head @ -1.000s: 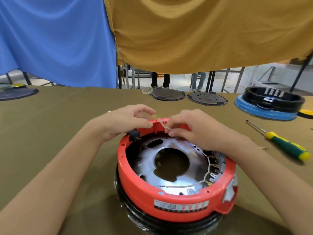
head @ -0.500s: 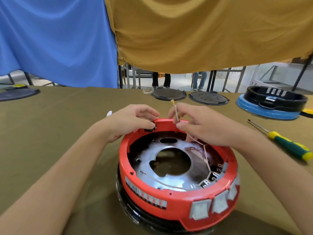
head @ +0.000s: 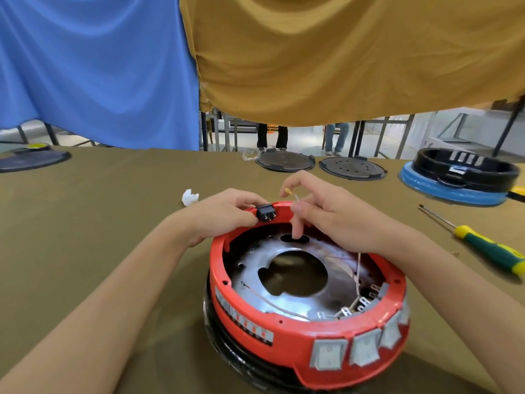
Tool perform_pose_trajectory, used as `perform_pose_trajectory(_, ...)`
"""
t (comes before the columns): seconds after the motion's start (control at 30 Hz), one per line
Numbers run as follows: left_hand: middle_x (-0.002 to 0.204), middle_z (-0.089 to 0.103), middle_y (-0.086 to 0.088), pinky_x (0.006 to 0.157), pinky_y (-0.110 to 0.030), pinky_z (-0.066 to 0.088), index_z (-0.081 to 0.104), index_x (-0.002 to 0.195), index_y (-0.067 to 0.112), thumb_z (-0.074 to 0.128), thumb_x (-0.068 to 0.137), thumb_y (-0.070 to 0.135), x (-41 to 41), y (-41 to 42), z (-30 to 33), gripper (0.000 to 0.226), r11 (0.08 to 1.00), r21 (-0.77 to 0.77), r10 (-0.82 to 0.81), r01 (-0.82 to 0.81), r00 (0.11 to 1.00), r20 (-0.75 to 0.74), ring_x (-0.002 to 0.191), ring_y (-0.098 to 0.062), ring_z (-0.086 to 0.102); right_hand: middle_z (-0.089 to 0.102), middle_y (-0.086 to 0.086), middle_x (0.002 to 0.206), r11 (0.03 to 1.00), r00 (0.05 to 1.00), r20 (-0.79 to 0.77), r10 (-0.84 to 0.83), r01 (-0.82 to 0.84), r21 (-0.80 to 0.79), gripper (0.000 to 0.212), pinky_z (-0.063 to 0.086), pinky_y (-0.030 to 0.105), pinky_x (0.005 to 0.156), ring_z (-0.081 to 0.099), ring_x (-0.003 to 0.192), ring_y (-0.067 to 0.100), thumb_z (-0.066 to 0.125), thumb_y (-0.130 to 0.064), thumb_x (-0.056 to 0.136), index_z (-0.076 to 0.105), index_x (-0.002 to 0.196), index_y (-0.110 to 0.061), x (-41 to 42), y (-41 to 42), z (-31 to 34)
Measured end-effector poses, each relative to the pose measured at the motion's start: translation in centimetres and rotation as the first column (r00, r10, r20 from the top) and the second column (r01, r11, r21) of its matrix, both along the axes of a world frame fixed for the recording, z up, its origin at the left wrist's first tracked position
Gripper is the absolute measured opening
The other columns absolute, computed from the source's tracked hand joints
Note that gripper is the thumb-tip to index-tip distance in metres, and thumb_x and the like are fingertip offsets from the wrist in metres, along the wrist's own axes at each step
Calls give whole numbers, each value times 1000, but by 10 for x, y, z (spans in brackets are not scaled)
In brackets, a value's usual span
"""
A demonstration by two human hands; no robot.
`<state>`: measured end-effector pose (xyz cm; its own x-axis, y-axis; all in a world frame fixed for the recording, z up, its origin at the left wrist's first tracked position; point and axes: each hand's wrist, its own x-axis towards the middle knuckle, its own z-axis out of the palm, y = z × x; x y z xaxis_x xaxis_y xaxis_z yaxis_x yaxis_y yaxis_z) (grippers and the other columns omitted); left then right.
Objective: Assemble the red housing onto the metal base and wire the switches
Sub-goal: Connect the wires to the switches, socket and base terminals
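Observation:
The red housing [head: 284, 345] sits on the round metal base [head: 306, 291] in front of me, its grey switches [head: 363, 351] facing me at the lower right. My left hand [head: 224, 214] pinches a small black switch [head: 266, 214] with two metal prongs at the far rim of the housing. My right hand [head: 335, 220] pinches a thin pale wire [head: 358, 268] whose yellow terminal [head: 288, 191] sticks up just right of the black switch; one finger points down into the housing. The wire runs down to the switch terminals [head: 358, 305] inside.
A green and yellow screwdriver [head: 483, 245] lies to the right. A black ring on a blue disc [head: 460, 177] stands at the far right, two dark round plates [head: 321, 163] lie at the back, and a white scrap [head: 189, 197] lies left of my hands.
The housing has turned so its grey switches face me. My left hand now holds the black switch up at the rim, and my right hand has lifted the wire's terminal beside it.

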<state>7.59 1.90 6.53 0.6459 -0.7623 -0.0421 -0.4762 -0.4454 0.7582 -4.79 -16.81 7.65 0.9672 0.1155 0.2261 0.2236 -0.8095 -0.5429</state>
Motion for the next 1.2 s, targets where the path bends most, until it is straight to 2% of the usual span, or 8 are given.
perform_pose_trajectory(0.17,99,74,-9,94,-51,51,71,95,37,54,94,6,3,-1,-3,36,1000,-16,-6,7,999,50,84,-23,66,74,2,79,992,995,-58,85,-79,96,17,49,48,91,67,84,26,47,-23,104,62,111,-24,10,7,9)
perform_pose_trajectory(0.23,101,74,-8,97,-51,52,71,99,34,54,94,7,4,-2,-4,33,1000,-12,-10,11,999,52,92,-28,69,72,7,85,980,995,-38,97,-88,181,17,49,42,89,65,83,23,51,-16,102,67,109,-13,12,7,6)
perform_pose_trajectory(0.4,103,75,-2,97,-49,53,71,107,33,55,92,7,6,-3,-6,35,1000,-5,1,-1,998,60,99,-26,71,71,13,92,950,997,12,72,-73,302,16,47,22,81,61,81,16,62,-15,96,76,102,-17,11,-4,0)
perform_pose_trajectory(0.53,103,75,-1,98,-52,52,71,107,34,58,89,12,5,-4,-7,31,1000,-19,4,-3,999,47,100,-27,71,75,6,91,933,994,10,110,-107,343,14,50,20,84,64,83,11,66,-11,92,76,102,-13,9,-6,-3)
perform_pose_trajectory(0.7,104,75,-6,98,-55,51,71,108,32,57,84,15,6,-5,-9,32,1000,-30,-5,5,1000,10,101,-32,70,76,12,94,908,992,40,116,-122,400,15,56,26,84,69,86,17,70,-4,87,77,100,-7,7,-7,-2)
perform_pose_trajectory(0.87,102,76,-1,99,-53,52,72,104,36,57,73,25,6,-5,-10,36,999,-37,-7,6,1000,-16,99,-26,72,74,18,90,903,992,25,122,-121,413,15,57,35,82,68,83,25,68,-3,87,76,99,-8,9,-4,-5)
perform_pose_trajectory(0.93,102,76,-1,99,-53,51,72,104,37,57,73,26,6,-5,-10,36,999,-37,-5,4,1000,-16,100,-27,71,75,12,81,912,995,17,101,-99,398,14,59,27,72,69,76,16,68,-3,88,75,100,-7,10,-4,-6)
perform_pose_trajectory(1.2,104,75,-9,98,-55,51,71,111,28,57,84,12,8,-6,-11,34,998,-54,23,-23,1000,-4,102,-34,70,75,3,72,993,999,-7,-51,52,104,7,60,30,70,70,65,13,72,-14,89,78,91,-15,14,-7,-11)
